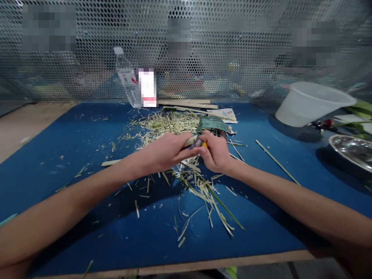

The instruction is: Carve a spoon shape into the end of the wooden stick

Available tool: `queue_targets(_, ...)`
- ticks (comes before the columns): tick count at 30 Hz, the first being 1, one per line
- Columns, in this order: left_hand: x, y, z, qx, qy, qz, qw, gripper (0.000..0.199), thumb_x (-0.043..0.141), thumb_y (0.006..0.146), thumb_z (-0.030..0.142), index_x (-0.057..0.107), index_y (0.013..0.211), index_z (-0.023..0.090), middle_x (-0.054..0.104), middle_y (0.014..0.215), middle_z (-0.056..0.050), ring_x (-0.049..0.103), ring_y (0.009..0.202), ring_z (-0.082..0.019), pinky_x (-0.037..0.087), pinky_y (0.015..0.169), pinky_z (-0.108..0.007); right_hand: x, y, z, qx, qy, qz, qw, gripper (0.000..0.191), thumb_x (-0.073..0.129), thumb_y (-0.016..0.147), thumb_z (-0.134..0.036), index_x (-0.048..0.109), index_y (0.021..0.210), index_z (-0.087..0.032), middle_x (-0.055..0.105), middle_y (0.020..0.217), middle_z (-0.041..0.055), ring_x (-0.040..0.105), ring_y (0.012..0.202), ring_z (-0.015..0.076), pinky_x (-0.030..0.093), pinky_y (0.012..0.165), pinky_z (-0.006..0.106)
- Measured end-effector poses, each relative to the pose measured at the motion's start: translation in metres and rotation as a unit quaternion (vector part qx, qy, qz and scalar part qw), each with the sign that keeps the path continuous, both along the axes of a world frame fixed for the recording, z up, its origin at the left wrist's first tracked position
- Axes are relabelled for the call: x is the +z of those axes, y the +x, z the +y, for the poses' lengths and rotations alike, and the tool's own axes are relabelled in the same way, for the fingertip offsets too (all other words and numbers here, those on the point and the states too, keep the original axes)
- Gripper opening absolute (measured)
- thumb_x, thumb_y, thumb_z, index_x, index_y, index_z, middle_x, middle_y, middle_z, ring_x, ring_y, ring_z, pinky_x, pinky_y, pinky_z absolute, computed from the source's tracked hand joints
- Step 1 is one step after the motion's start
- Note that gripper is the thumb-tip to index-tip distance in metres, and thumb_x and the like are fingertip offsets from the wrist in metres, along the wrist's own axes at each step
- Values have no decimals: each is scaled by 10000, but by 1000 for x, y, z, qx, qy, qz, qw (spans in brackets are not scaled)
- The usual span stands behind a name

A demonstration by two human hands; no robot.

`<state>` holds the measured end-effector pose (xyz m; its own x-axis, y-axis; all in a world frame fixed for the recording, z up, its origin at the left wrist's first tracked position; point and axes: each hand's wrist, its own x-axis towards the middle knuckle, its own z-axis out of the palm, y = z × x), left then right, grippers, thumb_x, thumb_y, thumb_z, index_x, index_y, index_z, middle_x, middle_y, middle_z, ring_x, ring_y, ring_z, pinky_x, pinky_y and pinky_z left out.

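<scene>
My left hand grips a pale plant stalk, whose other end shows as a thin strip to the left of the hand. My right hand closes on a small tool with a yellow handle, mostly hidden by the fingers, so its blade does not show. The two hands meet above a scattered heap of shredded pale plant fibres on a blue mat. More shreds and green leaf strips spread below the hands. A folded green leaf lies just beyond my right hand.
A plastic water bottle and a pixelated white object stand at the mat's far edge, before a perforated metal screen. Long pale strips and papers lie nearby. A white plastic bowl and metal tray sit at right.
</scene>
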<state>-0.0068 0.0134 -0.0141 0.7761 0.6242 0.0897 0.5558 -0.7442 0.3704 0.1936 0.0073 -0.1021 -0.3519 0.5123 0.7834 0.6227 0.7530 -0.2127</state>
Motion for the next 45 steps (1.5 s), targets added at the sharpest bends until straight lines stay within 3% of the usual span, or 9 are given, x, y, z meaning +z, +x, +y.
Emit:
queue_targets(7, 3, 1, -3, 21, 34, -19, 999, 407, 487, 954, 547, 381, 736, 220, 419, 548, 51, 365, 471, -112, 211, 502, -272, 1, 0, -3, 9, -22, 31, 999, 293, 296, 1027, -475, 471, 978, -244, 542, 762, 1, 484, 631, 150, 336, 560, 297)
queue_targets(16, -1, -3, 3, -7, 26, -6, 1000, 378, 516, 942, 527, 378, 763, 224, 468, 585, 32, 382, 481, -122, 242, 498, -272, 1, 2, -3, 42, -14, -4, 999, 313, 270, 1030, -465, 472, 973, -232, 536, 769, 1, 471, 624, 143, 321, 570, 308)
queue_targets(26, -1, 0, -1, 15, 32, -10, 999, 363, 435, 986, 507, 365, 769, 224, 465, 586, 29, 378, 480, -123, 240, 510, -271, 2, -1, -5, -12, -24, 33, 999, 251, 320, 1027, -437, 464, 960, -242, 523, 750, -5, 470, 621, 143, 334, 559, 295)
queue_targets(33, 1, -2, 1, -4, 11, -1, 1000, 373, 502, 952, 530, 381, 784, 219, 456, 585, 41, 395, 494, -118, 255, 509, -265, 0, -1, -5, 49, -31, 25, 998, 278, 296, 1029, -446, 474, 985, -236, 514, 766, -3, 451, 622, 140, 347, 583, 304)
queue_targets(45, -2, -2, -1, -9, 28, 2, 1000, 359, 486, 970, 499, 372, 776, 219, 464, 577, 42, 383, 475, -108, 237, 497, -272, -1, 0, -5, 71, -57, 35, 995, 260, 308, 1025, -433, 472, 967, -239, 510, 762, -6, 442, 630, 144, 332, 579, 303)
